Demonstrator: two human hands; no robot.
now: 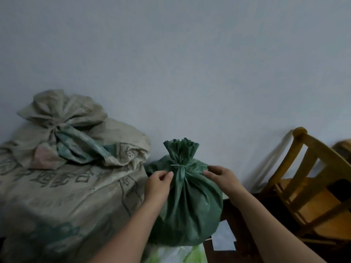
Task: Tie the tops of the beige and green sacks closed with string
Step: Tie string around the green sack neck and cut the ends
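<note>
The green sack (187,205) stands upright against the wall, its neck gathered and bound by a pale string (177,165) with a green strand hanging down the front. My left hand (158,184) pinches with thumb and forefinger just left of the knot; whether it holds a string end is unclear. My right hand (221,176) rests on the sack's right shoulder with its fingers curled against the cloth. The large beige sack (62,186) with dark printing sits to the left. Its top (60,114) is bunched and tied.
A pale wall fills the background. A wooden chair (311,186) stands at the right on a dark floor. A white paper scrap (224,238) lies on the floor beside the green sack. A light plastic bag (176,254) shows below the green sack.
</note>
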